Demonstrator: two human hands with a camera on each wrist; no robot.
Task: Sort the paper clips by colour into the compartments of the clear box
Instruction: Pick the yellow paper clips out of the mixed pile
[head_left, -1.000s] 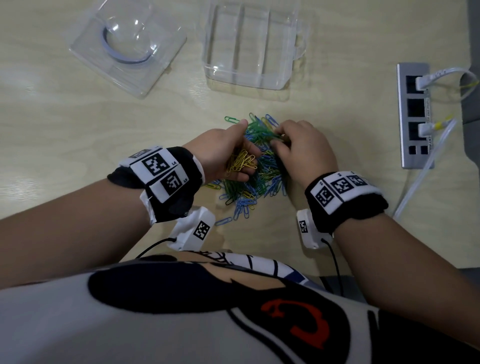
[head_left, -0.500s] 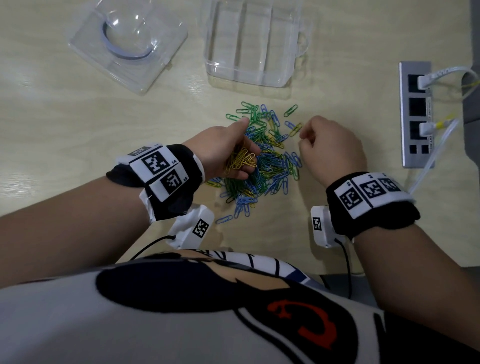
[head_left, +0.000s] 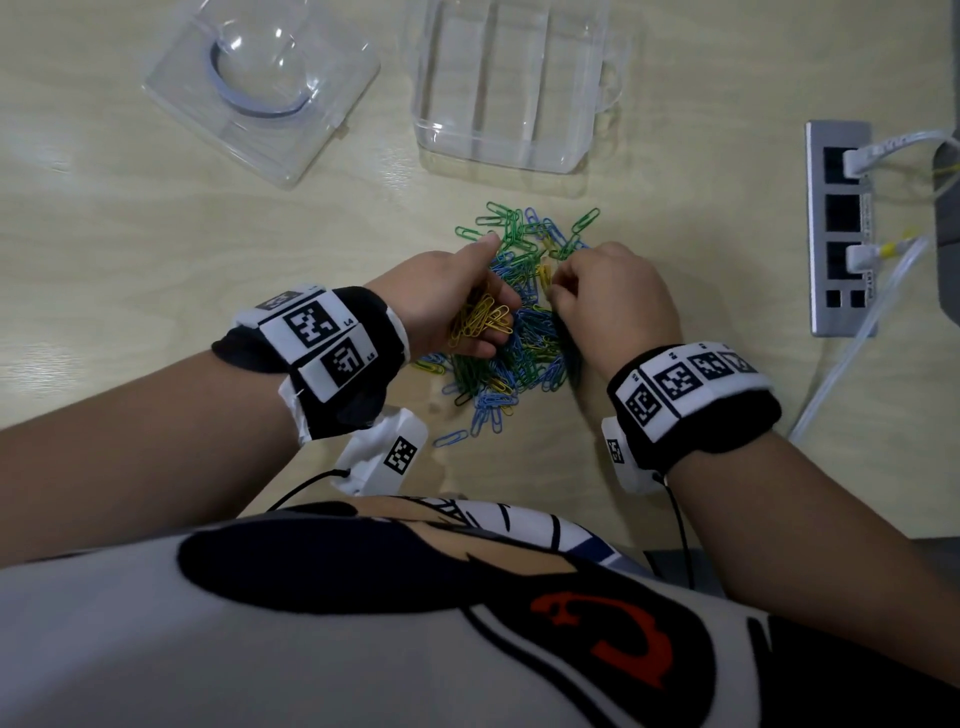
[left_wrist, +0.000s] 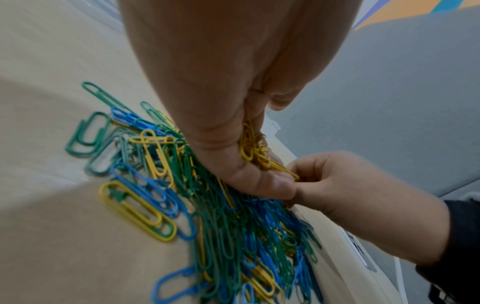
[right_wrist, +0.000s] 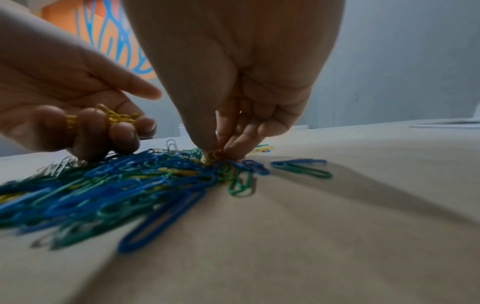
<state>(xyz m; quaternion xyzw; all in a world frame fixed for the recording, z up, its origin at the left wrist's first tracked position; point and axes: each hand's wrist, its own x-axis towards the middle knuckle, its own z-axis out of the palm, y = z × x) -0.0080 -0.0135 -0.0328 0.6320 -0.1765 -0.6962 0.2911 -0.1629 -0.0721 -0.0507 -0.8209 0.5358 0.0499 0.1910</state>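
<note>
A pile of green, blue and yellow paper clips (head_left: 519, 332) lies on the pale wooden table, in front of the clear box (head_left: 506, 83) with its several long compartments. My left hand (head_left: 452, 306) is curled round a bunch of yellow clips (head_left: 480, 322) at the pile's left side; the same bunch of yellow clips (left_wrist: 255, 151) shows under its fingers in the left wrist view. My right hand (head_left: 608, 301) reaches down onto the pile and pinches a yellow clip (right_wrist: 214, 155) between thumb and fingertips (right_wrist: 233, 148).
The box's clear lid (head_left: 265, 83) lies at the back left. A grey power strip (head_left: 841, 228) with white plugs and cables sits at the right. Stray blue clips (head_left: 452, 439) lie near the table's front edge.
My right hand drew away to the right of the pile, then came back onto it and pinched a yellow clip. The left hand has kept still with its yellow bunch.
</note>
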